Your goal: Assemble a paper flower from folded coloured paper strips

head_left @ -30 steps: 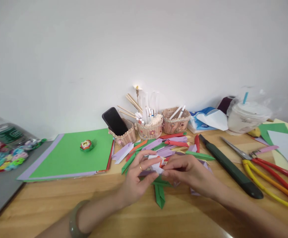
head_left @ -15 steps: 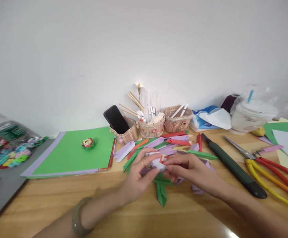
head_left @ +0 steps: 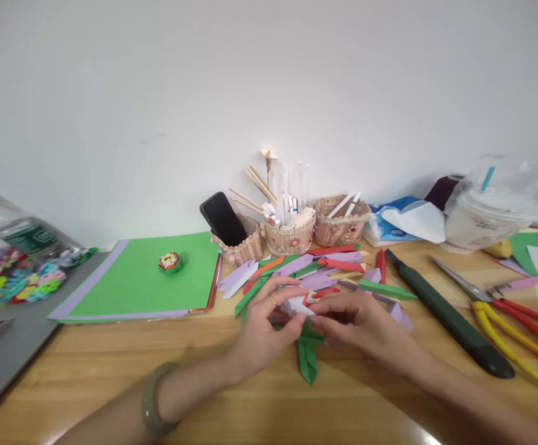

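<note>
A small piece of folded paper, white with an orange edge, is pinched between both hands above the wooden table. My left hand, wearing a ring and a bangle, grips its left side with the fingers curled over the top. On the other side, my right hand holds the paper between thumb and fingertips. Much of the piece is hidden by the fingers. Beneath and behind the hands lies a pile of folded paper strips in purple, green, red and orange. A green folded strip sticks out below the hands.
Left, a small paper flower sits on green sheets. Small baskets hold a phone and pens. To the right lie a dark green long-handled tool, scissors, pliers and a lidded cup.
The view has shifted, so most things appear slightly farther right. Both hands keep their grip on the folded paper, and the right fingers have moved slightly around its edge.
</note>
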Demonstrator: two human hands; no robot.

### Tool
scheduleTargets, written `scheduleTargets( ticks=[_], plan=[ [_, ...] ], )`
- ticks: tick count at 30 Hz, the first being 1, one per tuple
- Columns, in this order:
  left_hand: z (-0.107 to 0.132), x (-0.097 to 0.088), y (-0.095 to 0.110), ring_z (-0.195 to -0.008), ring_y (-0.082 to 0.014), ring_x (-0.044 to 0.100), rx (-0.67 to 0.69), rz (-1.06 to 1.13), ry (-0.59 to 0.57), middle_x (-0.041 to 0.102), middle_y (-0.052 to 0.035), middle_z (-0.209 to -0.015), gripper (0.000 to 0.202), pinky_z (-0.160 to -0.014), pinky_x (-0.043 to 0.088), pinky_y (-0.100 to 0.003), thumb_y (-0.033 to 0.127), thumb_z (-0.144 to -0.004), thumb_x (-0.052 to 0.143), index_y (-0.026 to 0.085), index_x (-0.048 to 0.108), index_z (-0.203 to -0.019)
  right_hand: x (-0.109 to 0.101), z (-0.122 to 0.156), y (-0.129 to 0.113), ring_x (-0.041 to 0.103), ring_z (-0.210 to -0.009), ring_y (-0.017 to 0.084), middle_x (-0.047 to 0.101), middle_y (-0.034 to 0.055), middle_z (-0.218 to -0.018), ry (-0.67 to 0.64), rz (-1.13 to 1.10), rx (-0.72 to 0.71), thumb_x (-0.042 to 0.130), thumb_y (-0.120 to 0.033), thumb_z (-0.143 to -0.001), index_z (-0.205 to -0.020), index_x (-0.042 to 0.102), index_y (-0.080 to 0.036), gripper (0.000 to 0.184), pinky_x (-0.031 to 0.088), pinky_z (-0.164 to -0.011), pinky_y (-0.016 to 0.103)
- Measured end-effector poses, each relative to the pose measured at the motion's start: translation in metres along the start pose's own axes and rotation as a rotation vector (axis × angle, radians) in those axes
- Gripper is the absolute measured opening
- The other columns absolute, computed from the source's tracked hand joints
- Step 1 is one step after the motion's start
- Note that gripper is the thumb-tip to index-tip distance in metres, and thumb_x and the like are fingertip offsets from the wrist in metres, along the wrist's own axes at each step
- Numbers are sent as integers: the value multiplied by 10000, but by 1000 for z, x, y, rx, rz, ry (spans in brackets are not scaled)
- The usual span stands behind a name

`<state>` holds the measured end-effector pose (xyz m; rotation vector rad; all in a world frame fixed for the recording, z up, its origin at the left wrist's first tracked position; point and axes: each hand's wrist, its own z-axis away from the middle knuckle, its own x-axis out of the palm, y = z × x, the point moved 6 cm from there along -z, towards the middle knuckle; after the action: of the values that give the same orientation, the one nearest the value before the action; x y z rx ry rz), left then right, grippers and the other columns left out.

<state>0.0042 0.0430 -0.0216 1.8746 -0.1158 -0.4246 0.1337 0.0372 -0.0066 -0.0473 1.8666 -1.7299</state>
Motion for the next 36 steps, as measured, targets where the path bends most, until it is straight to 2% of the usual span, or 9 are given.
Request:
scheduleTargets(
  ticks=[4,10,15,20,25,29,31,33,36],
  plan=[
    [0,0,3,-773,-121,576,25,-41,25,504,-83,-1112,244,-595,535,-222,223,-772,575,226,625,-1011,-2,4,-6,481,-529,109,593,5,-599,147,261,-143,485,-198,-798,-686,652,-166,203,355,-474,208],
    [0,0,4,-819,-139,587,50,-66,36,519,-85,-1099,251,-576,533,-211,205,-765,582,229,627,-1011,-1,4,-10,513,-521,112,615,9,-607,155,332,-189,464,-155,-782,-708,642,-166,193,386,-478,206],
    [1,-1,5,-930,-175,578,77,-95,58,529,-84,-1082,244,-616,541,-223,200,-765,589,224,633,-1004,1,6,-10,521,-539,128,617,39,-623,239,469,-277,435,-112,-770,-712,640,-145,215,408,-501,231],
    [-1,-2,5,-919,-176,579,67,-134,69,535,-82,-1071,242,-605,532,-227,235,-769,596,226,637,-1007,1,8,-10,570,-612,149,650,57,-705,228,440,-257,424,-105,-790,-758,640,-150,223,439,-558,252],
    [-2,-3,5,-940,-186,580,81,-155,80,551,-83,-1068,248,-635,527,-243,232,-763,606,223,639,-1009,-1,5,-9,576,-609,145,662,53,-708,202,428,-220,445,-133,-799,-702,625,-161,207,428,-516,224],
    [-2,-4,6,-980,-189,570,131,-204,104,565,-75,-1055,257,-772,512,-300,208,-746,630,223,643,-1002,0,6,-10,530,-548,127,636,43,-641,317,527,-308,452,-118,-795,-707,639,-149,209,413,-501,222],
    [-1,-4,6,-979,-187,570,139,-223,112,564,-74,-1062,264,-794,505,-311,211,-742,638,224,644,-1005,0,9,-10,526,-542,124,630,44,-637,388,549,-348,461,-107,-790,-718,648,-142,204,409,-498,220],
    [-1,-5,4,-967,-186,573,126,-230,115,561,-77,-1072,268,-764,513,-300,228,-743,640,230,644,-1012,-1,12,-11,527,-541,122,633,48,-651,427,534,-359,466,-104,-792,-725,657,-138,206,406,-495,217],
    [-1,-5,2,-950,-187,578,99,-226,118,559,-79,-1077,269,-675,521,-264,258,-745,640,238,649,-1013,-3,11,-12,539,-574,123,640,48,-675,388,434,-325,470,-131,-814,-754,676,-145,215,407,-504,211]
  ],
)
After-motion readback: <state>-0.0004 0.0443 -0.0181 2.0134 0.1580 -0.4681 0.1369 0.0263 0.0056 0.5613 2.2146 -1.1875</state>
